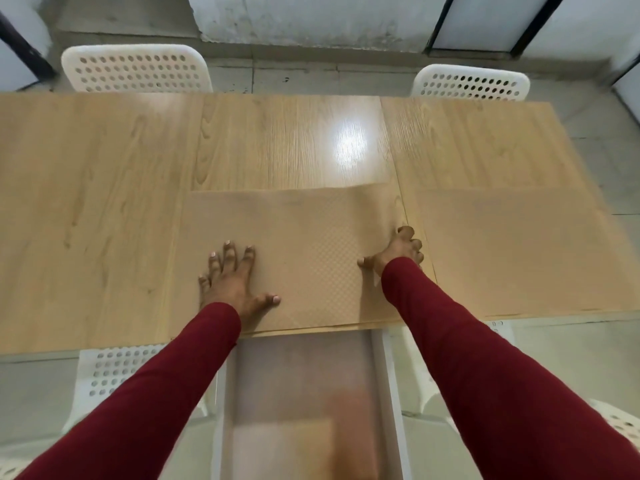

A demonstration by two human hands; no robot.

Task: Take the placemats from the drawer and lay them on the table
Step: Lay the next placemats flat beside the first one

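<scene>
A tan textured placemat lies on the wooden table in front of me, near the front edge. My left hand rests flat on its left part with fingers spread. My right hand grips the mat's right edge, which is lifted and curled a little at the far corner. A second tan placemat lies flat to the right, a narrow gap apart. Below the table edge an open white drawer shows a blurred tan shape inside.
Two white perforated chairs stand at the far side of the table. Two more white chairs are at my side, left and right of the drawer. A grey tiled floor and wall lie beyond.
</scene>
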